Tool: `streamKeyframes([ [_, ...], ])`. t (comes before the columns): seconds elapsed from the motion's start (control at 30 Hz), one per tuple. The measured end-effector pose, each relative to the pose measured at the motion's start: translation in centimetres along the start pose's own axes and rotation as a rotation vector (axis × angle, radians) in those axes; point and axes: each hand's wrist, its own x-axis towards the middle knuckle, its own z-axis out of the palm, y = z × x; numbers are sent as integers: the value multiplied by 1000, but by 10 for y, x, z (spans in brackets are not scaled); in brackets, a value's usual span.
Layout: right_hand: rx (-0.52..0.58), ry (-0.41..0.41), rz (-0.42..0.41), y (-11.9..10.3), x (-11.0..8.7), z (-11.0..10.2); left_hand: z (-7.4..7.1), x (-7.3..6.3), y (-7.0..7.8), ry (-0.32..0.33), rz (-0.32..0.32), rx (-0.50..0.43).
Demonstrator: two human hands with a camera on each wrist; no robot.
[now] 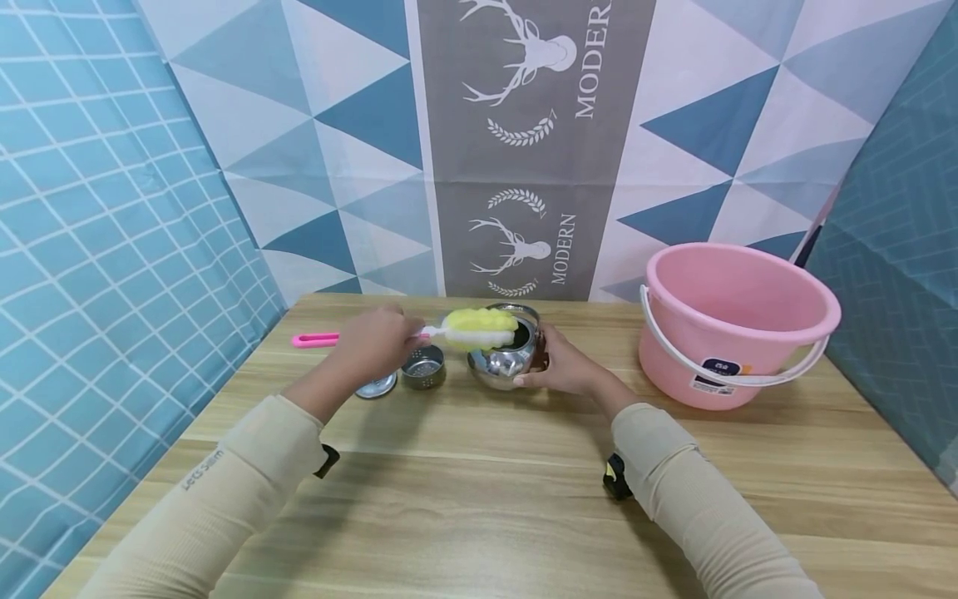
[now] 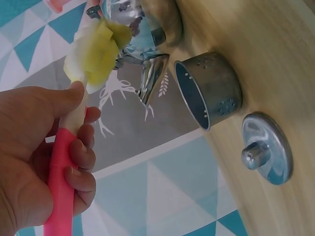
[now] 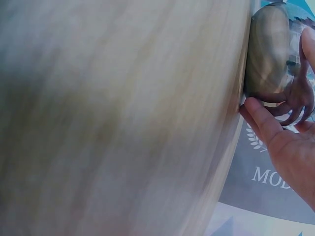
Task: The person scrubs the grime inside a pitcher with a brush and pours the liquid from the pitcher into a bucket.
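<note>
My left hand (image 1: 374,343) grips the pink handle of a sponge bottle brush (image 1: 477,326), its yellow-and-white head over the mouth of a shiny metal teapot (image 1: 500,366). In the head view I cannot tell whether the sponge touches the rim. My right hand (image 1: 566,364) holds the teapot's right side, with the thumb at the front and fingers around the back. The pot's spout (image 2: 152,78) shows in the left wrist view. Below the left hand stand a perforated metal strainer cup (image 2: 211,91) and, lying flat, a round metal lid (image 2: 268,147) with a knob.
A pink bucket (image 1: 737,291) with a white handle stands on the right of the wooden table (image 1: 479,499). Behind the table hangs a patterned backdrop (image 1: 524,150), and blue tiled covering (image 1: 97,225) lines the left side.
</note>
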Motion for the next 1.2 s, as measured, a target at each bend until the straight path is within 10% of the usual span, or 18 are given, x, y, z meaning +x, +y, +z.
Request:
streamKeyframes([
  [0.9, 2, -3, -59, 0, 0, 0, 23, -4, 4, -87, -77, -464],
  [1.2, 19, -24, -28, -33, -15, -4, 31, -6, 4, -78, -89, -517],
])
